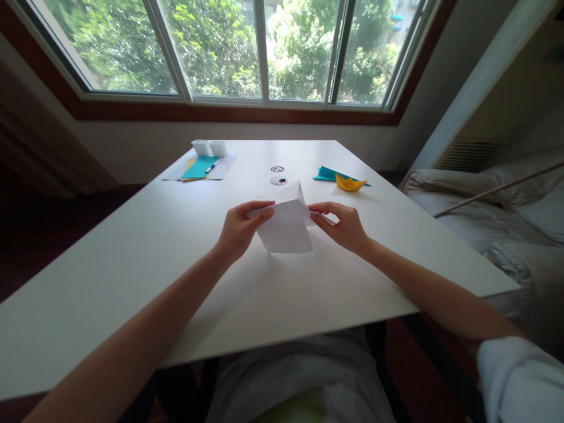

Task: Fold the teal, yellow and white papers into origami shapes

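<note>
Both hands pinch a folded white paper (285, 226) just above the middle of the white desk (132, 264): the left hand (240, 229) grips its left edge, the right hand (346, 226) its right edge. No writing is readable on it. Two small white paper boxes (209, 147) stand at the far edge; their contents cannot be seen.

The near tabletop (132, 282) lies bare on both sides of the held white paper (285, 226); farther back, a yellow paper boat (349, 183) on a teal sheet (325, 174) blocks the right, stacked papers (200, 168) with a pen (210, 168) the left
</note>
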`<state>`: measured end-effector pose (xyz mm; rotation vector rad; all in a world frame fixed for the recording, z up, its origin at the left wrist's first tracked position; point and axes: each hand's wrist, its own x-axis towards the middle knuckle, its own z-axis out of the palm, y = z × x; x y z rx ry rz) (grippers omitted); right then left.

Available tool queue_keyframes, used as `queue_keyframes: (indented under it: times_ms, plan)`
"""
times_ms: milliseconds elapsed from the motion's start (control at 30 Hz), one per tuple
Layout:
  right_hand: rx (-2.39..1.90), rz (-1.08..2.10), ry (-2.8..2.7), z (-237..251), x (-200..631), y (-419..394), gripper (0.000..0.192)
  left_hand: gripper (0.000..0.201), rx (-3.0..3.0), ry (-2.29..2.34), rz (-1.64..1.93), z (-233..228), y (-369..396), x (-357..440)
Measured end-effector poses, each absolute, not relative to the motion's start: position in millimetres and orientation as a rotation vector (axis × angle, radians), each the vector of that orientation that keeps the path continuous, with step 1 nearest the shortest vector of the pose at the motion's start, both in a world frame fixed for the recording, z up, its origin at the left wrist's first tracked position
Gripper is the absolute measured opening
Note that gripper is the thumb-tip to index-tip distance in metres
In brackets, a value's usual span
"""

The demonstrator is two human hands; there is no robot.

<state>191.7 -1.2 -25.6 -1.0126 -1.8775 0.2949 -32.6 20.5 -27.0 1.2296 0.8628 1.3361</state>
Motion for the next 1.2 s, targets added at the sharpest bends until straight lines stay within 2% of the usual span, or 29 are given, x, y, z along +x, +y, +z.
queue_keyframes:
  times_ms: [133,333,700,867,1000,1200]
  plan:
    - [-0.988,0.359,-1.885,-24,191,-3,0.02,0.022,1.348,0.893,1.436,-29,22,-31]
    - [-0.961,0.316,-1.917,-23,187,-5,0.031,0.019,1.49,1.029,1.518,-26,20,-30]
    - [-0.719,0.366,-2.079,-18,190,-8,0.015,0.021,1.849,0.915,1.143,-21,17,-29]
    - [-0.629,0.395,-2.118,-15,192,-6,0.009,0.02,2.017,0.805,1.186,-21,17,-28]
    - [-0.591,0.575,-2.087,-17,190,-6,0.01,0.015,2.316,0.827,1.321,-16,14,-29]
    - [-0.649,1.031,-1.866,-19,188,-6,0.024,0.015,2.362,0.763,1.171,-6,0,-28]
